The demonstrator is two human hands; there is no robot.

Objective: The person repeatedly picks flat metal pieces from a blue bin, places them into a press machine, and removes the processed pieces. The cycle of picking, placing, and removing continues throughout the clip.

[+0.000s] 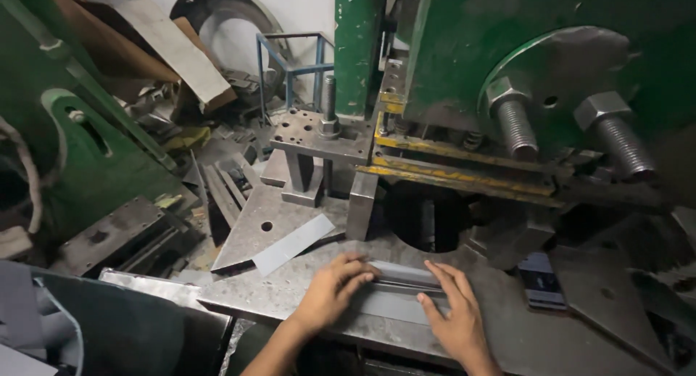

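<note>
Green-painted steel makes up the largest item, a press machine [507, 50] filling the far right, fitted with two big threaded bolts [515, 118] and chipped yellow rails [449, 162] along its lower edge. A grey steel desk [551, 325] is spread beneath it, with a round opening [428, 216] cut through its plate. A second green machine frame [87, 151] is seen at the far left. Scrap plates and offcuts [167, 53] are piled at the far centre-left, behind a blue tube frame [290, 64]. A perforated die block [319, 133] with an upright bolt is set on short posts at the middle. A triangular steel plate [257, 227] with one hole is laid on the desk to the left, and a pale grey strip [293, 244] is laid across it.

A folded sheet-metal strip [395, 289] is placed near the front edge of the desk, just this side of the round opening. The left hand [333, 289] is laid on its left end, fingers curled over the raised fold. The right hand [453, 311] is laid on its right end, fingers extended and pressed flat against the metal.
</note>
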